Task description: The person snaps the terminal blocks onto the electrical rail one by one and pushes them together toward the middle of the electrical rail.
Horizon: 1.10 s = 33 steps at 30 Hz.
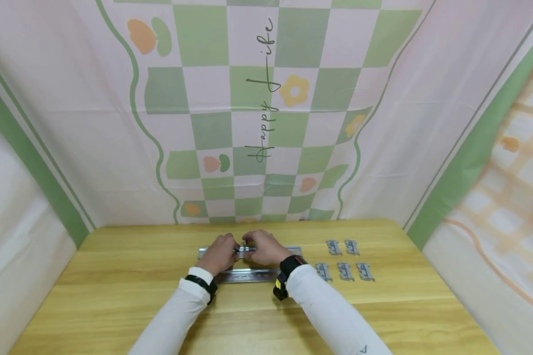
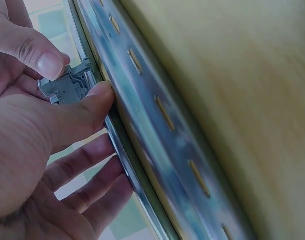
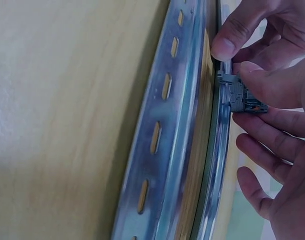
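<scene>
A grey terminal block (image 3: 236, 94) stands against the rear metal DIN rail (image 1: 294, 250), between the two hands. My right hand (image 1: 266, 247) pinches the block between its thumb and fingers, its other fingers spread beside it in the right wrist view. My left hand (image 1: 220, 254) holds the rear rail just beside the block. Its thumb lies at the rail's near edge in the left wrist view, with its fingers on the far side. Part of the block is covered by the fingers, and how firmly it sits on the rail cannot be told.
A second slotted DIN rail (image 1: 248, 276) lies in front, parallel to the rear one, below the wrists. Several more grey terminal blocks (image 1: 344, 271) lie in two rows on the right of the wooden table (image 1: 129, 276). A patterned curtain (image 1: 248, 123) hangs behind the table.
</scene>
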Tool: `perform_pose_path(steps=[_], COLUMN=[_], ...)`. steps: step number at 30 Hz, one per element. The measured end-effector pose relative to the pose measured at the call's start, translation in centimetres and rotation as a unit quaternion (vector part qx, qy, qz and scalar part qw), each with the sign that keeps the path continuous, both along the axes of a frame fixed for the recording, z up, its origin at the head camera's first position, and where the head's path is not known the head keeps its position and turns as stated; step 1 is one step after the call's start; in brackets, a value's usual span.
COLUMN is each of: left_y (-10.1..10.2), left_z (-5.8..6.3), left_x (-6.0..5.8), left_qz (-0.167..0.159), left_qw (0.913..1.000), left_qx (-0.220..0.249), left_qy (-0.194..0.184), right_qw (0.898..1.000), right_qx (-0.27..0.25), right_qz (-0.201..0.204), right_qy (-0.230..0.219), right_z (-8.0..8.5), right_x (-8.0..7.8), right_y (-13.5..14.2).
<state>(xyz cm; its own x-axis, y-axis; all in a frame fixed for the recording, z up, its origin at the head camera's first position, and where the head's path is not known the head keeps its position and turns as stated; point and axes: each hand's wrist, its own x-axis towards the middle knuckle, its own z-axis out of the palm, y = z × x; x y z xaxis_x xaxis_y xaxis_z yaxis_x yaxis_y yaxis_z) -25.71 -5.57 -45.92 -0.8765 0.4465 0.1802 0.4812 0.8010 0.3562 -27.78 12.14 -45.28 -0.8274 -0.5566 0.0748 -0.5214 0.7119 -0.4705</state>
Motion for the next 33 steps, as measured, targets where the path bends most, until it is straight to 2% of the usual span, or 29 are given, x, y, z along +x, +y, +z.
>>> perform_pose_path(steps=[6,11,16,22,29,33], left_y=[0.0,0.1,0.2,0.1,0.1,0.2], left_z=[0.0,0.2,0.3,0.4,0.6,0.5], left_x=[0.1,0.2,0.1,0.2,0.2,0.4], left_qz=[0.027,0.041,0.047,0.044,0.048,0.04], left_qw=[0.9996,0.9985,0.9977,0.998,0.9977,0.9985], left_qx=[-0.005,-0.019,-0.026,-0.026,-0.023,-0.014], left_qy=[-0.006,-0.03,-0.041,-0.038,-0.041,-0.036], right_qw=[0.999,0.998,0.996,0.994,0.993,0.996], right_qx=[0.016,0.014,0.02,0.039,0.044,0.024], right_qz=[-0.005,-0.009,-0.01,-0.008,-0.003,0.0], right_qy=[0.05,0.066,0.082,0.106,0.113,0.085], right_z=[-0.2,-0.4,-0.7,-0.9,-0.7,-0.8], right_x=[0.5,0.8,1.0,1.1,1.3,1.3], right_y=[-0.2,-0.2,-0.2,-0.3,-0.4,0.4])
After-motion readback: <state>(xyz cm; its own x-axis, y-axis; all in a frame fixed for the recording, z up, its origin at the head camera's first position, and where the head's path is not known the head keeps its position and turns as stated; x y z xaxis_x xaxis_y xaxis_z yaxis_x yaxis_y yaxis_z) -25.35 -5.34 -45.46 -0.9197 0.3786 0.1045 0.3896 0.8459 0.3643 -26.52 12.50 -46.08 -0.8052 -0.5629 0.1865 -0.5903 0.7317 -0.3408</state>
